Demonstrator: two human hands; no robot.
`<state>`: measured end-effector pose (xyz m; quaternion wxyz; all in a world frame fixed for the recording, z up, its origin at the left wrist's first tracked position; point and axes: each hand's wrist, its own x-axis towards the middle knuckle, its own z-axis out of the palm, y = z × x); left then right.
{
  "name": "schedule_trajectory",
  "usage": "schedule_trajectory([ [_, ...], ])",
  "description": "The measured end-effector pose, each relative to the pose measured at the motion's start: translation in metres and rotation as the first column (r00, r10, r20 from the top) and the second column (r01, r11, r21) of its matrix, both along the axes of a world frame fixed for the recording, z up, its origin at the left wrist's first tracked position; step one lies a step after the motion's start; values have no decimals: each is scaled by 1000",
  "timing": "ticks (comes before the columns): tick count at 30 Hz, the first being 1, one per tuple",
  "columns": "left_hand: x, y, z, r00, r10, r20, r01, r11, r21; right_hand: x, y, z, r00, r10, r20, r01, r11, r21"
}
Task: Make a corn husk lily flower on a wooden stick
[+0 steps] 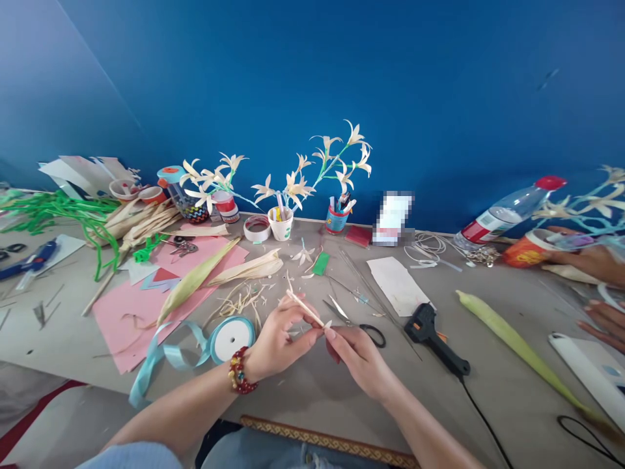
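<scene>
Pale, dry-looking, husk-like material makes up the slender strip [305, 307] that lies between the two hands, its far end aimed toward eleven o'clock. The left hand [280, 339] is curled most of the way in, the strip lying along its fingers and its thumb reaching toward the near end. The right hand [359, 358] is drawn into a pinch, thumb and fingertips closed on that near end, where a small pale tip pokes up; its lower fingers are tucked beneath, so their hold cannot be told.

To do this well, I would keep the left hand as a steady cradle and let the right do the fine work with light pressure, as such thin material could split or crease. Rolling in small turns would probably suit it better than pulling.

Around the hands, a blue ribbon spool [233, 339] lies at nine o'clock, just beside the left wrist. Scissors [350, 322], blades parted, lie between two and three; fingers are best kept off those points. A black glue gun [434, 339] rests at three, with a green husk [517, 352] farther out. At eleven, a white cup [280, 227] stands among pale flowers [297, 189].
</scene>
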<state>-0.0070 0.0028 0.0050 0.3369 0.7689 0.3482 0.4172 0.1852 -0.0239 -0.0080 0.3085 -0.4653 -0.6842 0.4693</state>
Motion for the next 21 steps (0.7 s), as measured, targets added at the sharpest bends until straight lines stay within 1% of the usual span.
schedule_trajectory([
  [2, 0, 0, 2, 1000, -13, -8, 13, 1000, 20, 0, 0, -2, 999, 9, -46, -11, 999, -51],
  [3, 0, 1, 3, 1000, -25, -10, 25, 999, 35, 0, 0, -3, 996, 7, -86, -15, 995, -97],
  [5, 0, 0, 6, 998, -60, -8, 61, 996, 72, -1, 0, -3, 981, 3, -196, -50, 971, -232],
  [8, 0, 0, 9, 994, -106, 0, 105, 988, 114, -3, -2, 1, 935, -8, -353, -155, 889, -431],
  [10, -1, 1, 10, 993, -118, -9, 118, 984, 130, 0, -4, 6, 903, -9, -429, -229, 835, -500],
  [12, -3, 5, 8, 995, -97, -33, 101, 986, 132, 6, -5, 10, 844, 31, -535, -345, 795, -498],
  [13, -4, 7, 7, 996, -75, -39, 79, 990, 120, 11, -5, 11, 791, 60, -609, -417, 781, -465],
  [14, -5, 10, 5, 998, -50, -36, 54, 993, 102, 15, -4, 13, 732, 78, -677, -473, 774, -422],
  [15, -5, 12, 4, 999, -28, -22, 30, 996, 83, 20, -2, 13, 683, 77, -726, -494, 781, -382],
  [16, -6, 13, 4, 1000, -13, 1, 13, 998, 66, 24, 0, 14, 670, 47, -741, -465, 804, -369],
  [17, -6, 14, 3, 1000, -11, 24, 9, 998, 55, 26, 3, 14, 699, -1, -715, -390, 837, -382],
  [19, -5, 12, 4, 998, -33, 48, 30, 998, 55, 26, 7, 13, 830, -92, -551, -176, 893, -413],
  [20, -5, 11, 4, 998, -45, 51, 42, 997, 61, 24, 8, 12, 890, -100, -444, -90, 917, -388],
  [21, -4, 9, 4, 997, -58, 48, 55, 996, 67, 21, 8, 11, 935, -82, -345, -43, 940, -339],
])
